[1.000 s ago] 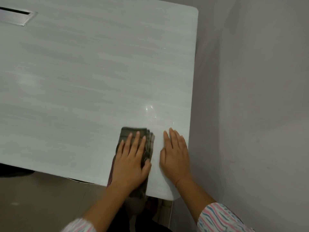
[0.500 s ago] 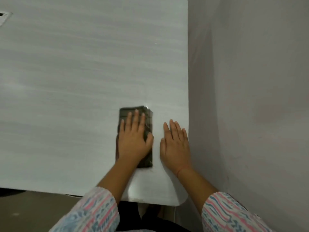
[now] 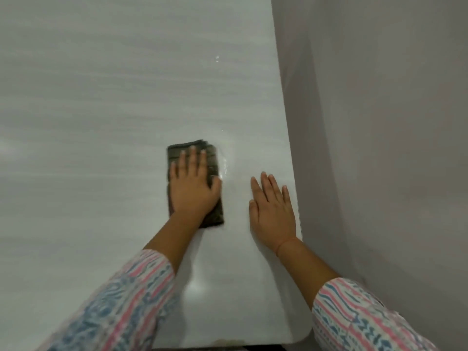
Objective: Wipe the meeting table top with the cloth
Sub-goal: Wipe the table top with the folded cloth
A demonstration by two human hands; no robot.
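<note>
A folded dark grey-green cloth [image 3: 211, 158] lies flat on the pale wood-grain meeting table top [image 3: 101, 102]. My left hand [image 3: 193, 188] presses down on the cloth with its fingers spread and pointing away from me. My right hand [image 3: 272, 211] rests flat on the bare table, fingers apart, close to the table's right edge and a hand's width right of the cloth. A shiny damp streak shows on the table just right of the cloth.
A plain grey wall [image 3: 379, 148] runs close along the table's right edge. The table's rounded near-right corner [image 3: 301, 335] is just below my right forearm. The table top stretches far to the left and ahead.
My left hand has pushed the cloth forward, away from the near edge and further onto the table. My right hand has stayed flat near the right edge. My view has moved forward over the table.
</note>
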